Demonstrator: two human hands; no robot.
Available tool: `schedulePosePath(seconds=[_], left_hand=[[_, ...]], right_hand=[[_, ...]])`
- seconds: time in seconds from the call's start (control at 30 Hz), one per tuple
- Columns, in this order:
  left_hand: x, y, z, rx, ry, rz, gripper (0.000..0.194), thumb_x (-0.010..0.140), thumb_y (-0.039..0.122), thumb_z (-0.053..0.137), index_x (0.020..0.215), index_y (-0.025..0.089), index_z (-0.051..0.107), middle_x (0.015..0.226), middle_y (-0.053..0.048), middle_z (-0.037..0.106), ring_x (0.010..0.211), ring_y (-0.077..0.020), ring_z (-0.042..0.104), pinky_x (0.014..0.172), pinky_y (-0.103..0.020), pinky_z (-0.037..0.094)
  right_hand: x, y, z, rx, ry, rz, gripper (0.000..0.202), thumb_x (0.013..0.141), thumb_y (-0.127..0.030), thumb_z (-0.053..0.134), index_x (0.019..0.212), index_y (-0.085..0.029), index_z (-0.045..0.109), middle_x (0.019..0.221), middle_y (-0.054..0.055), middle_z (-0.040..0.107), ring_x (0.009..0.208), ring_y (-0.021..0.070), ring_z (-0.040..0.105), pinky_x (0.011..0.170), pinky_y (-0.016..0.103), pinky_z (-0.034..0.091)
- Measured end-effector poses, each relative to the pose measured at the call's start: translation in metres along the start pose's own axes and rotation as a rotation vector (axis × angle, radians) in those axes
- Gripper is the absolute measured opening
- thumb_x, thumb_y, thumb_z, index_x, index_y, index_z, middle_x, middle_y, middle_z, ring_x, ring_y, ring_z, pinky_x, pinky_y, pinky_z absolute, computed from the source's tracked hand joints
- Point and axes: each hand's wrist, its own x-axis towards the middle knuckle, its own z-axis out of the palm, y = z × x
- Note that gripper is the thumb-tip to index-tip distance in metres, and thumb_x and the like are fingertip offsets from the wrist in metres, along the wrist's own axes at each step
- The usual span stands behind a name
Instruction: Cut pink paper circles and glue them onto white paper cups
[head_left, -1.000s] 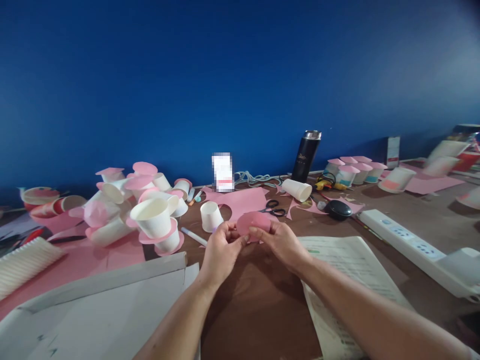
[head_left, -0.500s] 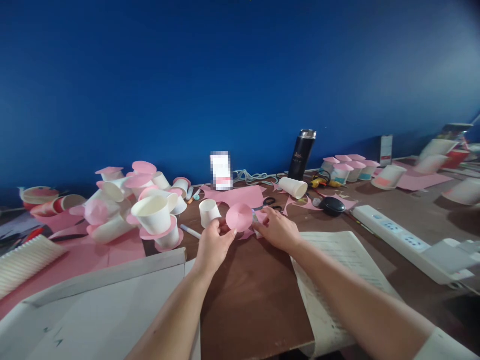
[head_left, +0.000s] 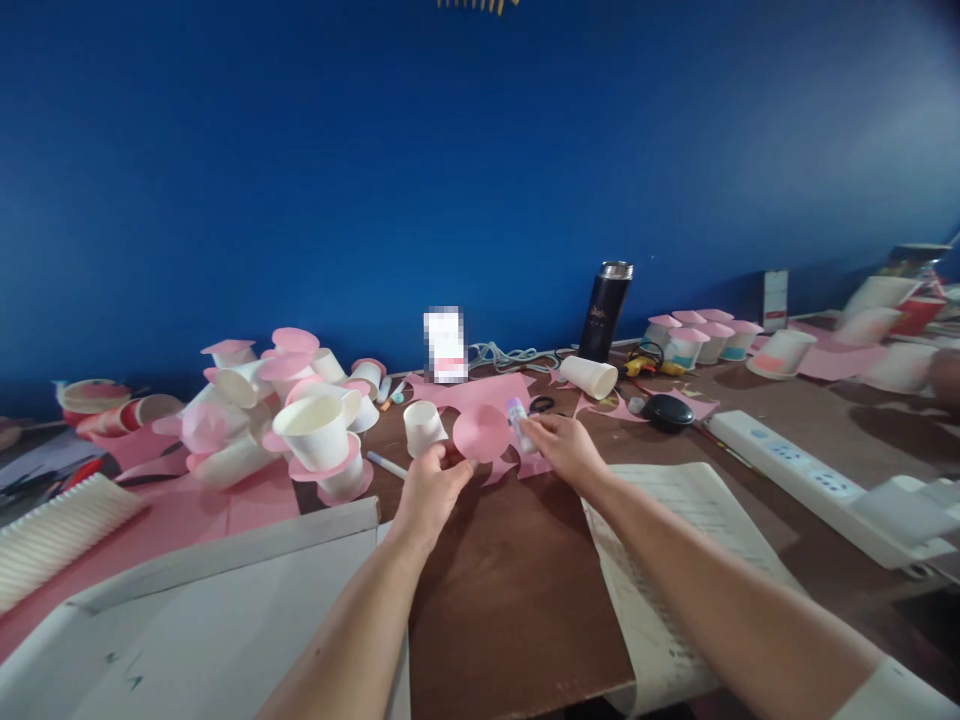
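- The pink paper disc (head_left: 481, 430) is held up over the table (head_left: 517, 590), its flat side toward the camera, its lower left edge between the thumb and fingers of the left hand (head_left: 435, 488); those fingers are closed in a pinch, and most of the disc stands clear of them.
- The right hand (head_left: 568, 450) grips a small glue stick (head_left: 517, 422), white with purple, between thumb and fingers; its upper part sticks out just beside the disc's right edge, and whether they touch I cannot tell.
- Just beyond the left hand stands a white paper cup (head_left: 423, 426); a marker (head_left: 388, 465) lies to its left.
- Behind the hands are pink paper scraps (head_left: 487, 390) and a scissors handle (head_left: 541, 405).
- To the left, white cups with pink discs are piled together; the front cup (head_left: 313, 432) is mouth up, showing its plain inner wall.
- At far left is a red-and-white cup (head_left: 94, 397) with something pink at its mouth, too blurred to name.
- Right of the scraps, another white cup (head_left: 585, 377) lies on its side before a black flask (head_left: 606, 315).
- Farther right stand cups with pink tops (head_left: 688, 345), their insides hidden, beyond a power strip (head_left: 795, 470).
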Motion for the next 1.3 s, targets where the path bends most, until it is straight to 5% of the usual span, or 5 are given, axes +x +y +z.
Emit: schedulePosePath(seconds=[0.2, 0.53, 0.93, 1.17, 1.3], left_hand=[[0.001, -0.002, 0.003, -0.452, -0.093, -0.174, 0.028, 0.062, 0.026, 0.078, 0.085, 0.014, 0.068, 0.08, -0.003, 0.067, 0.069, -0.011, 0.058, 0.061, -0.022, 0.042], [0.002, -0.002, 0.004, -0.578, -0.044, -0.204, 0.032, 0.058, 0.028, 0.083, 0.077, 0.012, 0.063, 0.072, -0.001, 0.061, 0.065, -0.0078, 0.055, 0.059, -0.019, 0.043], [0.001, -0.005, -0.007, 0.107, 0.062, 0.176, 0.055, 0.07, 0.048, 0.072, 0.116, 0.02, 0.059, 0.083, -0.004, 0.07, 0.079, -0.0207, 0.066, 0.075, -0.03, 0.046], [0.008, -0.005, -0.019, 0.568, 0.567, 0.522, 0.05, 0.085, 0.054, 0.052, 0.117, 0.016, 0.056, 0.107, -0.014, 0.062, 0.103, -0.0269, 0.057, 0.092, -0.038, 0.042], [0.024, -0.013, -0.018, 0.658, 0.54, 0.472, 0.079, 0.077, 0.055, 0.062, 0.137, 0.01, 0.036, 0.136, -0.022, 0.047, 0.128, -0.0374, 0.039, 0.106, -0.05, 0.029]], right_hand=[[0.004, -0.005, -0.005, 0.909, -0.076, 0.323, 0.015, 0.077, -0.033, 0.06, 0.08, -0.018, 0.06, 0.067, 0.0, 0.062, 0.053, 0.01, 0.054, 0.042, 0.019, 0.035], [-0.002, -0.008, -0.003, 1.012, -0.24, 0.346, 0.012, 0.081, -0.03, 0.057, 0.081, -0.018, 0.059, 0.064, -0.002, 0.057, 0.05, 0.0089, 0.049, 0.04, 0.018, 0.033], [-0.004, -0.009, -0.006, 1.027, -0.198, 0.362, 0.012, 0.08, -0.032, 0.058, 0.08, -0.019, 0.056, 0.062, -0.004, 0.056, 0.048, 0.0088, 0.048, 0.038, 0.018, 0.03], [-0.003, -0.013, -0.012, 1.087, -0.121, 0.327, 0.014, 0.076, -0.03, 0.064, 0.082, -0.021, 0.057, 0.066, -0.003, 0.059, 0.048, 0.0085, 0.046, 0.038, 0.018, 0.028], [-0.004, -0.013, -0.013, 1.115, -0.152, 0.288, 0.016, 0.074, -0.03, 0.068, 0.082, -0.021, 0.058, 0.067, -0.002, 0.061, 0.049, 0.0095, 0.048, 0.038, 0.02, 0.029]])
